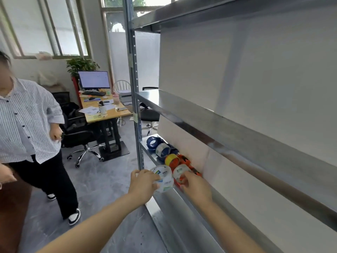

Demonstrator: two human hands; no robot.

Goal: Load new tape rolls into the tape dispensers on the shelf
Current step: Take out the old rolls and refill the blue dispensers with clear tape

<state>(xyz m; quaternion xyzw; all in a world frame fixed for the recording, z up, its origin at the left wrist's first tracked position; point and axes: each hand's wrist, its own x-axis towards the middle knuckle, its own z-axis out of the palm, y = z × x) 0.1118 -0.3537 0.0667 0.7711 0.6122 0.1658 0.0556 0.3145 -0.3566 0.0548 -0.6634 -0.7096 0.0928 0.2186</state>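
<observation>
On the metal shelf (164, 203), my left hand (142, 185) grips a stack of clear tape rolls with white printed labels (164, 178) at the shelf's front edge. My right hand (196, 185) holds an orange tape dispenser (179, 173) that carries a clear roll. Behind it lies a second orange dispenser (183, 160) with a yellow roll (171, 159). Farther back sit a blue dispenser with a clear roll (163, 149) and a blue dispenser (152, 142).
The shelf's upright post (135, 106) stands just left of the rolls, and the shelf board above (228, 125) overhangs them. A person in a striped shirt (27, 117) stands on the left. A desk (104, 110) with a monitor and an office chair (82, 136) lie beyond.
</observation>
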